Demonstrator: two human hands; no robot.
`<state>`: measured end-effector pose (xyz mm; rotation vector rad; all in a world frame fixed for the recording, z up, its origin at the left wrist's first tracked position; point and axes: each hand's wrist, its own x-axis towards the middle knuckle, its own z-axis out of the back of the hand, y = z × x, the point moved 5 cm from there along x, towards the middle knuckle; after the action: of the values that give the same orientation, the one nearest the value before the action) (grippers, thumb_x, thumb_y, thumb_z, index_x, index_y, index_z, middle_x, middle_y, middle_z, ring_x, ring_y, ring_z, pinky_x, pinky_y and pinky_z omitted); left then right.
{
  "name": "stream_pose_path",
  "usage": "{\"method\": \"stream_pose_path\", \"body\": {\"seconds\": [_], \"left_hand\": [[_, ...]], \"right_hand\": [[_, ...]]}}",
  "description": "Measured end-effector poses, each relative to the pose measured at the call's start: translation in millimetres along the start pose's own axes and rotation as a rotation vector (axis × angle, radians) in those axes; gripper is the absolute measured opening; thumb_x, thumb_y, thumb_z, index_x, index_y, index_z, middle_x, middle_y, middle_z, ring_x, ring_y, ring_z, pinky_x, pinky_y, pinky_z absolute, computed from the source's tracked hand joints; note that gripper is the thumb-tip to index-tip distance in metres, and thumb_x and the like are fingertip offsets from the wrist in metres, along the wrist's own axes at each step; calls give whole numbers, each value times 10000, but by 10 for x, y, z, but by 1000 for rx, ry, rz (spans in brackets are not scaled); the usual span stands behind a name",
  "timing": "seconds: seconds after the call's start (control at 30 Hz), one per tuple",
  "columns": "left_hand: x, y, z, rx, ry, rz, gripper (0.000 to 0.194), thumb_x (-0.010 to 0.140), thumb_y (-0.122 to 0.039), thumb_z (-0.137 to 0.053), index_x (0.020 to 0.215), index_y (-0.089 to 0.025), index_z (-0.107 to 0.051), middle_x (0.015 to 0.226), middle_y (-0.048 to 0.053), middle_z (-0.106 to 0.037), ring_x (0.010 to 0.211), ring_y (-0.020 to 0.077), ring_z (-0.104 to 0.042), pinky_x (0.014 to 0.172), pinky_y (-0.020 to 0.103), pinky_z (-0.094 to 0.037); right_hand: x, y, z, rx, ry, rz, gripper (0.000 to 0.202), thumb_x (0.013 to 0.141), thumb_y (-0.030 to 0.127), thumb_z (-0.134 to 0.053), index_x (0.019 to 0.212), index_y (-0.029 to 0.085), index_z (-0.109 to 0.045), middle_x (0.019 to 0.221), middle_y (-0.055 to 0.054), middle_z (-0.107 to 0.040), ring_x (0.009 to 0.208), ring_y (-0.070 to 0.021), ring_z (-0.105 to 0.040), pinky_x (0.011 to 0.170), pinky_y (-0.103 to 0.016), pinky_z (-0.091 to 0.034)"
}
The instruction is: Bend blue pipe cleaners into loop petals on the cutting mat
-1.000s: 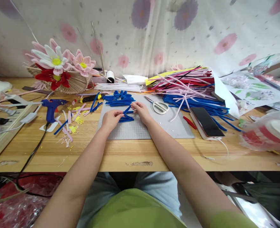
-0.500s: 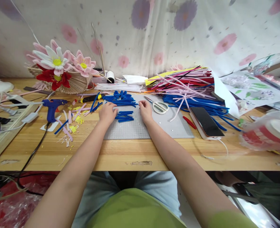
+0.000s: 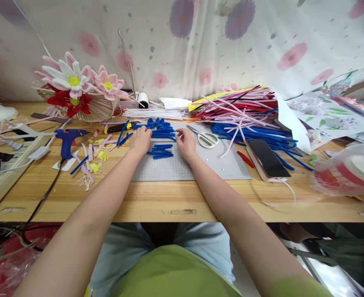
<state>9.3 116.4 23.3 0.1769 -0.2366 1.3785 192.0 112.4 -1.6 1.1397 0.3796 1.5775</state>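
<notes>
The left hand (image 3: 140, 140) and right hand (image 3: 186, 143), fingers loosely curled, flank a row of straight, fuzzy blue stems (image 3: 163, 133) toward the far edge of the grey, gridded rectangular mat (image 3: 166, 171); any grip, I cannot tell. Between the 2 wrists, a smaller blue fuzzy-stem stack (image 3: 160, 152) leaves mat surface showing toward the near edge.

Backdrop: white sheeting (image 3: 157, 45) printed with pink and purple flowers (image 3: 182, 18) and small grey spots; vertical folds near centre; spans full width behind the worktop. Furniture: wooden table (image 3: 160, 194), light brown grain, worn patch (image 3: 182, 212) by front edge. Light: diffuse, upper corners dimmer.
</notes>
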Motion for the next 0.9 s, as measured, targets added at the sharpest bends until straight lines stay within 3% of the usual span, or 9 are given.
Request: {"method": "stream_pose_path", "body": {"seconds": [0.1, 0.2, 0.3, 0.43, 0.57, 0.73, 0.9], "left_hand": [[-99, -59, 129, -14, -89, -25, 313, 887, -191, -316, 1033, -185, -593, 1011, 130, -579, 968, 254, -533, 728, 345, -405], [-183, -115, 222, -75, -147, -68, 321, 902, -223, -305, 1046, -186, -590, 997, 115, -597, 979, 241, -534, 754, 333, -402], [-249, -136, 279, -173, -178, -56, 312, 902, -255, -334, 1060, -199, -597, 1048, 94, -604, 1002, 222, -532, 801, 318, -399], [-323, -115, 301, -271, -226, 107, 284, 883, -310, -398, 974, -220, -652, 1043, 81, -628, 1048, 240, -511, 844, 338, -396], [-369, -115, 178, -603, -267, 265, 217, 839, -320, -483, 876, -192, -655, 956, 72, -658, 1006, 229, -549, 869, 351, -419], [-439, -243, -174, -1386, -100, 357, 140, 809, -259, -498, 889, -170, -570, 869, 38, -679, 807, 152, -651, 749, 299, -510], [-527, -318, -248, -1610, 3, 392, 108, 763, -209, -557, 852, -147, -556, 775, 31, -689, 750, 151, -673, 691, 300, -542]], "right_hand": [[-7, 181, 31, -205, 82, 176, 335, 788, 223, -528, 1115, 186, -590, 934, -85, -583, 847, -201, -511, 758, -325, -395], [10, 205, 49, -307, 103, 188, 237, 803, 264, -538, 992, 188, -659, 860, -88, -585, 860, -224, -501, 766, -342, -375], [21, 153, 66, -235, 53, 122, 189, 813, 306, -531, 818, 196, -683, 770, -68, -569, 811, -207, -500, 742, -331, -369], [11, 72, 52, 48, -21, 22, 203, 783, 369, -549, 754, 199, -656, 711, -31, -550, 706, -163, -490, 683, -303, -376], [5, 49, -66, 360, 142, -48, 241, 761, 403, -529, 759, 183, -626, 668, -1, -554, 634, -127, -479, 641, -277, -378], [-43, 147, -150, 646, 366, -109, 257, 691, 435, -597, 753, 191, -543, 602, 35, -539, 569, -98, -492, 580, -246, -371], [-105, 250, -209, 757, 479, -147, 319, 640, 452, -655, 723, 193, -489, 577, 48, -528, 534, -89, -499, 534, -231, -362]]}}
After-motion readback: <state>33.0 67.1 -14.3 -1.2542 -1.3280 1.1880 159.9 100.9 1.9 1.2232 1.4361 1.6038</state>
